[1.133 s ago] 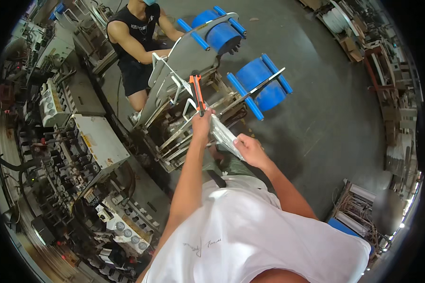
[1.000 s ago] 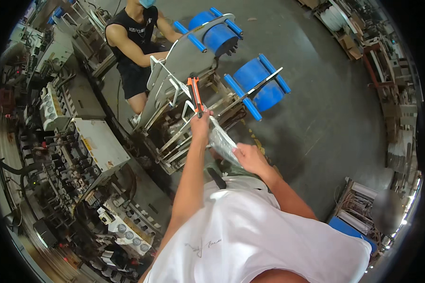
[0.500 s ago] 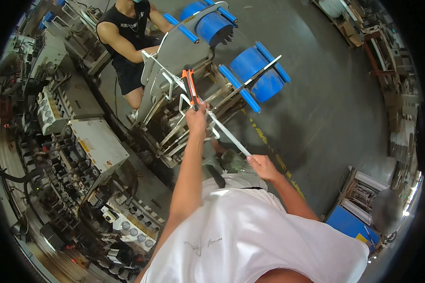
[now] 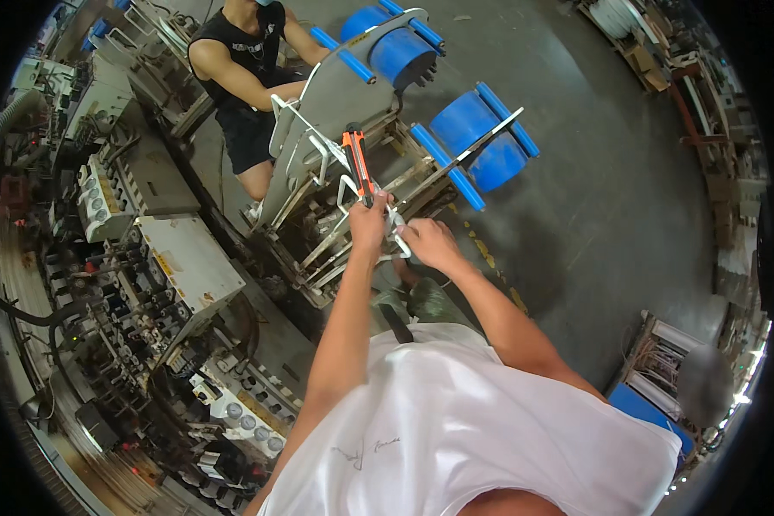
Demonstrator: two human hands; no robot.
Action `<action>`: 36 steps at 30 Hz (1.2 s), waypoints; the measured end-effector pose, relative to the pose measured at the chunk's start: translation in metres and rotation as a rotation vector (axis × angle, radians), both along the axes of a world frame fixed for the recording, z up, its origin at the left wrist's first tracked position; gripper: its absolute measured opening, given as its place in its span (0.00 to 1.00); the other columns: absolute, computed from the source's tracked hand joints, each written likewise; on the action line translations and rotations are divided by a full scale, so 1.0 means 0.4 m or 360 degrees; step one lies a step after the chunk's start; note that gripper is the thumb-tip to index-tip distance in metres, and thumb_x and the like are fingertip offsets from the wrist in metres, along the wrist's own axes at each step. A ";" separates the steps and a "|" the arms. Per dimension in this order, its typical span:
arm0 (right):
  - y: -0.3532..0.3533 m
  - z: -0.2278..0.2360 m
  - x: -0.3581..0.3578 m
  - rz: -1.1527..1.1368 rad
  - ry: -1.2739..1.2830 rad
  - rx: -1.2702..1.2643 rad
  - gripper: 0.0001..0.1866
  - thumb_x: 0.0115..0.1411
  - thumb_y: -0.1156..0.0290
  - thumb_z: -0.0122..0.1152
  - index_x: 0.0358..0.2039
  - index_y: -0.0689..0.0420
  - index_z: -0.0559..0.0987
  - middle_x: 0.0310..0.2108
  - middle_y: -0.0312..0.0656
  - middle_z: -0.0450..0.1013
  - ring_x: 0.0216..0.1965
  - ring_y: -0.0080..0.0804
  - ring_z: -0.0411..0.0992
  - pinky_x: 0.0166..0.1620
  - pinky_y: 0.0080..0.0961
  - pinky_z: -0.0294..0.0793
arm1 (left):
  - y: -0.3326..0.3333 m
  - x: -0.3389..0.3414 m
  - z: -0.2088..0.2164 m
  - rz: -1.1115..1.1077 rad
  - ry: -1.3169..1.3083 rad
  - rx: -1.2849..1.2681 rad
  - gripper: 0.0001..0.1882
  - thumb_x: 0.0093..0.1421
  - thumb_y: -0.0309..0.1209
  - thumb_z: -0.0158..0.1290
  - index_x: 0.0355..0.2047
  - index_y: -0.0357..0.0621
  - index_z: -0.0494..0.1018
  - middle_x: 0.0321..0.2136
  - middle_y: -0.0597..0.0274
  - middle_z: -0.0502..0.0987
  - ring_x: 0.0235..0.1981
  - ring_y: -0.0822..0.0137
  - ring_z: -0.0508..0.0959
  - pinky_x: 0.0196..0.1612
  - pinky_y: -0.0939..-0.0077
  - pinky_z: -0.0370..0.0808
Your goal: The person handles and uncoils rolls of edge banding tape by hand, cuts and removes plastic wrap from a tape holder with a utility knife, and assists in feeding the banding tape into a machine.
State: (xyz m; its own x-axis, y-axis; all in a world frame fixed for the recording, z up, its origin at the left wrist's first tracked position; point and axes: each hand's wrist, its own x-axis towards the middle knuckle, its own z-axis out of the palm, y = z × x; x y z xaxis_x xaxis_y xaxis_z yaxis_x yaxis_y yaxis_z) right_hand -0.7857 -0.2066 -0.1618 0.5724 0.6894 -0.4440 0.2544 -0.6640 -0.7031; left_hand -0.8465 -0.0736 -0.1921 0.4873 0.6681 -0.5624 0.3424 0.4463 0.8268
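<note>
My left hand (image 4: 369, 225) is closed around an orange-and-black utility knife (image 4: 358, 163) that points up and away from me. A white strip (image 4: 393, 218) passes by the left hand, and my right hand (image 4: 432, 244) pinches it just to the right, with the two hands almost touching. Its lower end is hidden by my right fingers. Bent white rods (image 4: 346, 187) of a stand surround the hands. Behind them a large grey disc-shaped plate (image 4: 335, 95) stands tilted.
A person (image 4: 236, 73) in a black sleeveless top sits beyond the plate. Blue drums with rollers (image 4: 480, 138) stand at the right of the metal frame (image 4: 318, 267). Machinery with a grey box (image 4: 191, 262) fills the left. A blue-sided crate (image 4: 636, 408) is at lower right.
My right hand has moved up and left along the white strip, from its far end to beside my left hand. The left hand still holds the knife. The view has shifted slightly.
</note>
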 end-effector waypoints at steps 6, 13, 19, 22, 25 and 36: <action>-0.018 0.010 -0.063 0.0025 -0.0463 -0.0089 0.17 0.64 0.60 0.50 0.24 0.59 0.74 0.22 0.58 0.73 0.28 0.61 0.72 0.34 0.54 0.69 | -0.007 0.015 -0.002 0.0105 0.0031 0.0138 0.13 0.60 0.36 0.55 0.25 0.39 0.79 0.16 0.71 0.71 0.18 0.76 0.65 0.23 0.75 0.61; -0.057 0.005 -0.082 0.0043 -0.0435 0.0001 0.16 0.63 0.62 0.50 0.24 0.59 0.74 0.20 0.57 0.72 0.26 0.61 0.72 0.32 0.54 0.68 | -0.010 0.015 -0.005 0.0175 0.0055 0.0159 0.13 0.59 0.37 0.56 0.24 0.41 0.80 0.13 0.70 0.71 0.16 0.76 0.68 0.22 0.75 0.63; -0.079 0.007 -0.087 0.0114 -0.0385 -0.0169 0.15 0.63 0.62 0.51 0.24 0.58 0.74 0.25 0.55 0.74 0.32 0.57 0.73 0.36 0.53 0.68 | -0.005 0.016 -0.031 0.0186 0.0063 0.0239 0.14 0.59 0.36 0.55 0.22 0.40 0.79 0.12 0.67 0.71 0.13 0.74 0.67 0.19 0.72 0.62; -0.100 0.026 -0.074 0.0207 -0.0742 -0.0043 0.10 0.59 0.63 0.57 0.34 0.55 0.78 0.41 0.43 0.74 0.45 0.46 0.71 0.49 0.45 0.64 | 0.022 -0.005 -0.041 0.0121 0.0064 0.0287 0.19 0.60 0.41 0.53 0.22 0.37 0.78 0.11 0.62 0.69 0.14 0.68 0.68 0.21 0.66 0.64; -0.113 0.061 -0.049 -0.0027 -0.0920 0.0276 0.13 0.56 0.64 0.61 0.39 0.57 0.79 0.42 0.43 0.73 0.43 0.48 0.71 0.48 0.44 0.66 | 0.044 -0.070 -0.009 -0.0355 0.0311 0.0453 0.23 0.61 0.44 0.51 0.23 0.33 0.75 0.16 0.43 0.72 0.21 0.48 0.75 0.28 0.58 0.68; 0.084 0.143 0.015 -0.0193 0.1042 0.0580 0.15 0.60 0.69 0.59 0.45 0.64 0.77 0.34 0.39 0.76 0.38 0.25 0.74 0.44 0.25 0.72 | -0.016 -0.164 0.254 -0.0956 0.0242 0.0691 0.16 0.61 0.41 0.54 0.34 0.38 0.76 0.22 0.44 0.75 0.25 0.49 0.77 0.30 0.58 0.71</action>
